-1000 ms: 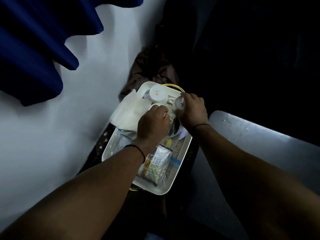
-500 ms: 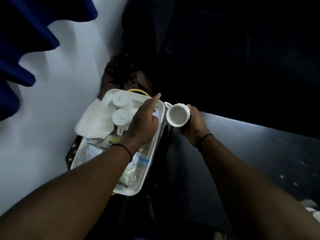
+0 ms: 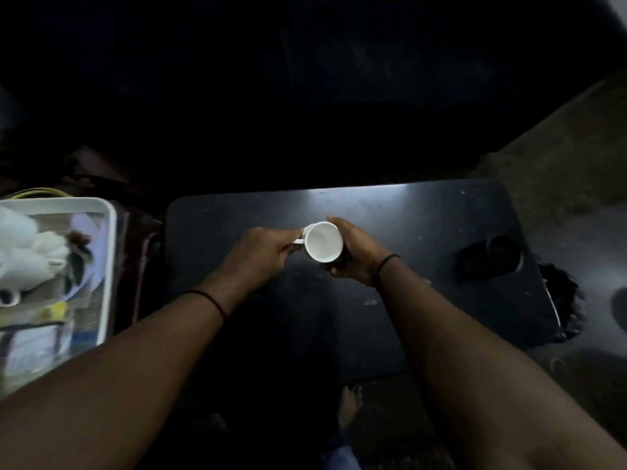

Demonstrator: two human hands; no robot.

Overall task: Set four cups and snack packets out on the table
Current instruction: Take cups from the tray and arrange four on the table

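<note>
A small white cup is upright over the middle of the dark table, mouth up. My right hand wraps its right side. My left hand pinches its handle on the left. Whether the cup rests on the table or hangs just above it, I cannot tell. At the far left a white tray holds more white cups, a white cloth and clear snack packets, all blurred.
A dark round object lies on the right part of the table. A black frayed thing hangs off the table's right edge. A bare foot shows below the near edge. Beyond the table all is dark.
The view has swung right from the tray to the table. My right hand carried the cup from beside the tray to the table's middle, and my left hand left the tray and took its handle.
</note>
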